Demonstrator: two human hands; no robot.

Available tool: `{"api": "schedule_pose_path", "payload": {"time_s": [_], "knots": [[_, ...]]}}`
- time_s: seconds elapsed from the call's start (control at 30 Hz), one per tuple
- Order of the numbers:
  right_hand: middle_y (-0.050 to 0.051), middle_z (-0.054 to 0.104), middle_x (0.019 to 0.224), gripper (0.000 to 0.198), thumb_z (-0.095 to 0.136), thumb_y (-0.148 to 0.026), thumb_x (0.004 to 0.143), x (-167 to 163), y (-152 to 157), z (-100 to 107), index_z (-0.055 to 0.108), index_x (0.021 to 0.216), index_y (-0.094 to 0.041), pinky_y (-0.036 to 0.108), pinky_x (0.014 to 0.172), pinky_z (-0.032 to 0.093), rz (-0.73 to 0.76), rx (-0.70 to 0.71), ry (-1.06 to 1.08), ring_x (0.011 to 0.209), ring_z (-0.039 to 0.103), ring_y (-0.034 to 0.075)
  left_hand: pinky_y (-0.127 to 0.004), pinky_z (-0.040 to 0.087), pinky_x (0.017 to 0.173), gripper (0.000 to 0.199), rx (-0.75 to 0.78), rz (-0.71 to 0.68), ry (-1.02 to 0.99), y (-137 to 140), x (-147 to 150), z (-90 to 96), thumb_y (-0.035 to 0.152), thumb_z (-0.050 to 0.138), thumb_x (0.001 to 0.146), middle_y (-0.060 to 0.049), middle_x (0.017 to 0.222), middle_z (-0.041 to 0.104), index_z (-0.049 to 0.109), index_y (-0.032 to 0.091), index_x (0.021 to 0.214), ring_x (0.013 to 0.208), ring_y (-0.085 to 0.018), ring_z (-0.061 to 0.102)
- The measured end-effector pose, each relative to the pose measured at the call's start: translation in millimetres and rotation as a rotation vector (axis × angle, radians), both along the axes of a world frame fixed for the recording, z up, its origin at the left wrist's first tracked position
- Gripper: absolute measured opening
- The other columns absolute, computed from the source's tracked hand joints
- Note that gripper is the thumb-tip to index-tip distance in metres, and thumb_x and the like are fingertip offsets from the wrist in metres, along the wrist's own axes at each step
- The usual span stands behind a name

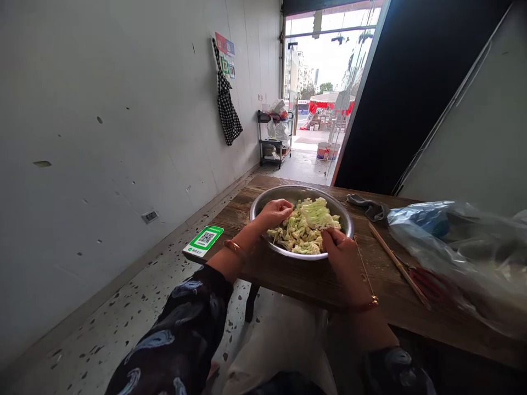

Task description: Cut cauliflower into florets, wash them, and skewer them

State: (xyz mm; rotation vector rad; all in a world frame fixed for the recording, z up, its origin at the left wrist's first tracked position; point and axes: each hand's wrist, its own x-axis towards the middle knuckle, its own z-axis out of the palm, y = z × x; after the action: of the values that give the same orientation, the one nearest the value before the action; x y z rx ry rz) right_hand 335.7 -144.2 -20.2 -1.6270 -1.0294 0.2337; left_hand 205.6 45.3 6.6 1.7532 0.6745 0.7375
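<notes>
A wide metal bowl [348, 216] stands on the dark wooden table and holds many cut cauliflower florets [294, 236]. Over the bowl, my right hand [341, 249] grips the lower edge of a larger cauliflower piece [316, 213], pale green stem side showing. My left hand [275, 214] is above the bowl's left side, its fingertips pinched together; whatever is between them is too small to make out. The two hands are apart, with the larger piece between them, nearer the right.
A green-and-white QR code card [206, 240] lies at the table's left corner. To the right are a thin stick [364, 269], a longer wooden stick [397, 263], red-handled scissors [430, 282], a dark cloth [366, 206] and a large clear plastic bag [465, 236]. A cart [275, 137] stands by the doorway.
</notes>
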Motion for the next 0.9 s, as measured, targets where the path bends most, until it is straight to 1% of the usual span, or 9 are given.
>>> {"api": "schedule_pose_path", "payload": {"time_s": [0.1, 0.23, 0.33, 0.4, 0.5, 0.57, 0.7, 0.8, 0.9], "knots": [[-0.004, 0.049, 0.054, 0.038, 0.052, -0.046, 0.091, -1.0, -2.5, -3.3, 0.054, 0.063, -0.021, 0.026, 0.054, 0.032, -0.059, 0.002, 0.002, 0.053, 0.044, 0.012, -0.026, 0.037, 0.057, 0.005, 0.222, 0.022, 0.151, 9.7, -0.2, -12.3, 0.017, 0.070, 0.067, 0.004, 0.050, 0.053, 0.070, 0.019, 0.072, 0.050, -0.012, 0.045], [-0.004, 0.048, 0.053, 0.039, 0.050, -0.044, 0.092, -2.0, -4.3, -2.5, 0.051, 0.061, -0.021, 0.026, 0.054, 0.031, -0.092, 0.011, -0.035, 0.053, 0.043, 0.012, -0.027, 0.037, 0.061, 0.012, 0.345, 0.001, 0.215, 11.2, -0.6, -24.1, 0.011, 0.065, 0.068, 0.003, 0.053, 0.054, 0.072, 0.020, 0.071, 0.053, -0.013, 0.045], [-0.004, 0.048, 0.054, 0.038, 0.050, -0.043, 0.092, -2.8, -3.6, -1.7, 0.052, 0.062, -0.021, 0.026, 0.055, 0.031, -0.113, 0.009, -0.065, 0.054, 0.043, 0.012, -0.027, 0.041, 0.067, 0.019, 0.423, -0.093, 0.220, 6.8, 1.1, -26.5, 0.007, 0.063, 0.066, 0.000, 0.060, 0.059, 0.073, 0.022, 0.072, 0.057, -0.014, 0.050], [-0.004, 0.048, 0.054, 0.037, 0.050, -0.042, 0.092, -3.1, -2.8, -2.3, 0.052, 0.062, -0.021, 0.026, 0.055, 0.031, -0.126, 0.006, -0.078, 0.054, 0.042, 0.012, -0.028, 0.045, 0.072, 0.023, 0.451, -0.145, 0.223, 4.9, 3.2, -26.9, 0.005, 0.062, 0.065, -0.002, 0.068, 0.063, 0.074, 0.023, 0.071, 0.061, -0.015, 0.053], [-0.005, 0.047, 0.054, 0.037, 0.051, -0.043, 0.092, -3.5, -2.0, -3.5, 0.053, 0.063, -0.020, 0.026, 0.054, 0.030, -0.121, 0.011, -0.074, 0.053, 0.042, 0.012, -0.031, 0.049, 0.084, 0.030, 0.491, -0.073, 0.186, 8.3, 6.2, -28.9, 0.004, 0.061, 0.066, -0.007, 0.090, 0.068, 0.076, 0.024, 0.083, 0.071, -0.018, 0.061], [-0.004, 0.047, 0.054, 0.037, 0.051, -0.043, 0.092, -4.2, -2.0, -3.3, 0.053, 0.064, -0.020, 0.026, 0.055, 0.031, -0.107, 0.018, -0.066, 0.054, 0.042, 0.012, -0.032, 0.048, 0.094, 0.038, 0.528, -0.048, 0.157, 13.5, 7.6, -31.8, 0.004, 0.061, 0.066, -0.009, 0.106, 0.069, 0.076, 0.025, 0.093, 0.087, -0.021, 0.065], [-0.005, 0.047, 0.055, 0.037, 0.051, -0.043, 0.092, -6.6, -2.7, -0.5, 0.051, 0.062, -0.020, 0.026, 0.055, 0.030, -0.104, 0.008, -0.089, 0.055, 0.042, 0.012, -0.034, 0.044, 0.103, 0.047, 0.588, -0.232, 0.341, 20.2, 10.1, -37.0, 0.004, 0.054, 0.069, -0.007, 0.123, 0.068, 0.072, 0.025, 0.107, 0.111, -0.023, 0.062], [-0.004, 0.048, 0.056, 0.037, 0.051, -0.043, 0.092, -7.9, -3.3, 1.3, 0.052, 0.063, -0.020, 0.025, 0.056, 0.031, -0.106, 0.006, -0.095, 0.056, 0.043, 0.012, -0.034, 0.047, 0.096, 0.043, 0.678, -0.259, 0.531, 18.9, 12.2, -36.5, 0.003, 0.050, 0.070, -0.009, 0.112, 0.071, 0.072, 0.018, 0.104, 0.103, -0.023, 0.064], [-0.004, 0.049, 0.057, 0.037, 0.051, -0.043, 0.092, -8.1, -4.1, 0.5, 0.052, 0.063, -0.020, 0.026, 0.057, 0.032, -0.093, 0.000, -0.089, 0.056, 0.043, 0.012, -0.032, 0.050, 0.085, 0.026, 0.723, -0.157, 0.544, 17.0, 13.2, -32.9, 0.001, 0.051, 0.069, -0.009, 0.086, 0.072, 0.071, 0.016, 0.077, 0.087, -0.022, 0.066]]}}
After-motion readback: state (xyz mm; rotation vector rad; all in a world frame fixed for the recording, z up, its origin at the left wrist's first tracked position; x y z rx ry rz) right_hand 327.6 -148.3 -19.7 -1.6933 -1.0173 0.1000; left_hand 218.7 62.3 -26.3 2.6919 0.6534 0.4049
